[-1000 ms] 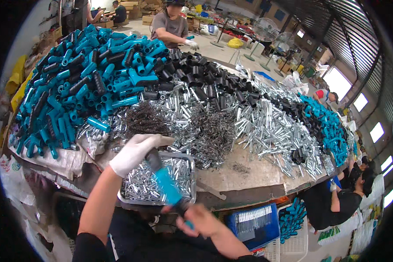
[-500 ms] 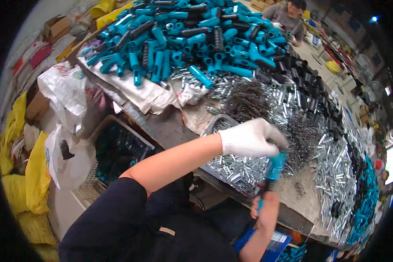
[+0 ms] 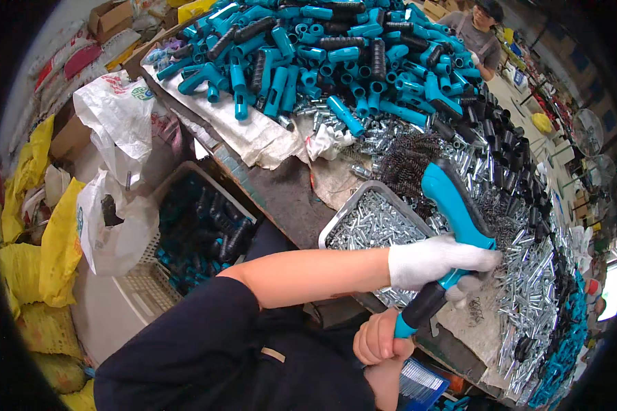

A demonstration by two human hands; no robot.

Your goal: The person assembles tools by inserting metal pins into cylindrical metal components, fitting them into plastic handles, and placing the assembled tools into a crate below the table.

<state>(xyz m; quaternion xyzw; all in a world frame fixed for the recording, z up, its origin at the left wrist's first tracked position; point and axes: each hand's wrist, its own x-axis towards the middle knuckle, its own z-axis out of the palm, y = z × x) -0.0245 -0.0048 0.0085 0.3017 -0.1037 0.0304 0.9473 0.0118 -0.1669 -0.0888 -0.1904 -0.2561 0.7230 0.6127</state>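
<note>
Over the near right part of the bench, my left hand [image 3: 435, 263], in a white glove, is closed round the middle of a teal-and-black tool handle [image 3: 452, 202]. Its curved grip rises beyond the glove, slanting up and left. Below the glove come a black sleeve [image 3: 421, 306] and a teal lower end [image 3: 404, 326]. My bare right hand [image 3: 380, 339] is closed around that lower end, its thumb pointing down. Parts of the handle are hidden by the fingers. Just beyond my left forearm, a grey tray [image 3: 336, 222] holds many small metal pins.
Teal and black handle parts [image 3: 277, 89] are heaped at the back. Dark springs [image 3: 408, 161], metal pins [image 3: 524, 288] and black sleeves [image 3: 504, 147] lie to the right. A crate [image 3: 144, 291] of handles stands left beside plastic bags [image 3: 116, 123]. Another person [image 3: 476, 34] is at the far right.
My gloved left hand has moved right and down, now wrapped round the handle's middle. The handle's grip has come into view above it. My right hand has shifted left and slightly down.
</note>
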